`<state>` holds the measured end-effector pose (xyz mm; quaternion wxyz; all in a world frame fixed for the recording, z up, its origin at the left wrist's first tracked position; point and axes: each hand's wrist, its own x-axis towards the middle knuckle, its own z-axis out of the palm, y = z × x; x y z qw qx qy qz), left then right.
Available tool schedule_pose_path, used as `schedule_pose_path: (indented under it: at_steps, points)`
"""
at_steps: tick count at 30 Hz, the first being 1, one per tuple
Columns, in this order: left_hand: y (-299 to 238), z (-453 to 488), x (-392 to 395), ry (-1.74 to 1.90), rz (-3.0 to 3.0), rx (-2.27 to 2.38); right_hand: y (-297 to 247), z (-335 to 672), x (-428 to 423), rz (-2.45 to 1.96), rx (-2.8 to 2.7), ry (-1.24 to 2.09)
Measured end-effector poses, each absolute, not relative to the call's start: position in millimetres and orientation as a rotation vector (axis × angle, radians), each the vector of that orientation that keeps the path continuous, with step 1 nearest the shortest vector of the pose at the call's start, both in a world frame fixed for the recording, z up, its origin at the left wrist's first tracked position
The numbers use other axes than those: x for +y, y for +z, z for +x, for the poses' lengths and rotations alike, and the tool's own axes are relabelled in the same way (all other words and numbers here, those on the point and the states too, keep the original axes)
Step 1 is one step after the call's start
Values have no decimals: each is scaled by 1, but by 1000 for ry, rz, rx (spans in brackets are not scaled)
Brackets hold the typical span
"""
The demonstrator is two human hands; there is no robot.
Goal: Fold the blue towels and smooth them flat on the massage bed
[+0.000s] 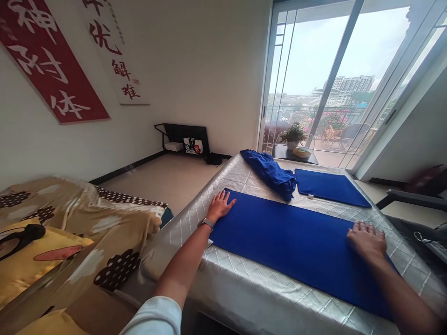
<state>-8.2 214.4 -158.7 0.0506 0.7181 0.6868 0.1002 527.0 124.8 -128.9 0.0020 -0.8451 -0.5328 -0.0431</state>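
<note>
Across the silver cover (240, 271), a long blue cloth (286, 242) lies flat; the left hand (219, 207) rests on its left end, fingers spread, the right hand (368, 241) on its right, fingers narrowly parted.

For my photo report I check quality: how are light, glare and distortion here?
Head view throughout: sky beyond the window nearly white; silver cover shiny in patches; right hand, on the blue cloth, darker than left hand; red scroll slanted, probably by wide-lens stretching.
</note>
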Motion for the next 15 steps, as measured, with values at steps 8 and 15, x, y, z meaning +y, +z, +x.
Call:
schedule_pose_path:
  at_steps: [8, 15]
  points:
    - [-162, -8, 217, 393, 2194, 2077, -145, 341, 106, -2044, -2228, -56]
    - [-159, -7, 214, 395, 2191, 2087, -168, 365, 85, -2198, -2190, 41]
